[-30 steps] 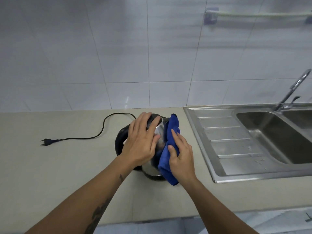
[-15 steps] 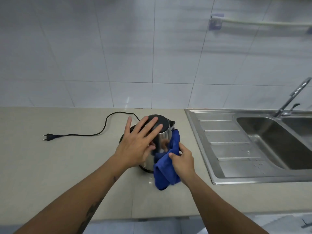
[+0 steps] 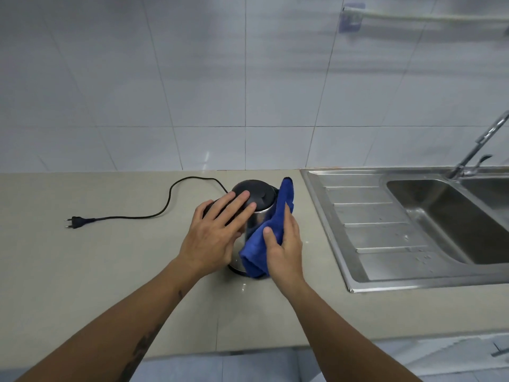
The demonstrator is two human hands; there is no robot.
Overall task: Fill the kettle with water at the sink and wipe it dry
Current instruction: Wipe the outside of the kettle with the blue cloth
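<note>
A wall of large pale tiles (image 3: 192, 78) fills the upper half of the view, with a towel rail (image 3: 424, 16) fixed high up, well to the right of both hands. Below it runs a beige tabletop (image 3: 82, 257). Set into it, to the right of the right hand, is a steel sink (image 3: 366, 216) with a ribbed draining board spotted with water drops and a tap (image 3: 479, 144) at its far edge. The kettle (image 3: 259, 194), steel with a black lid, stands upright on the tabletop between the two hands. The left hand (image 3: 212, 238) lies flat and spread against its left side and handle, fingers reaching the lid. The right hand (image 3: 283, 246) grips a blue cloth (image 3: 272, 227) and presses it to the kettle's right side. A black cord with its plug (image 3: 78, 221) lies unplugged, left of the left hand.
</note>
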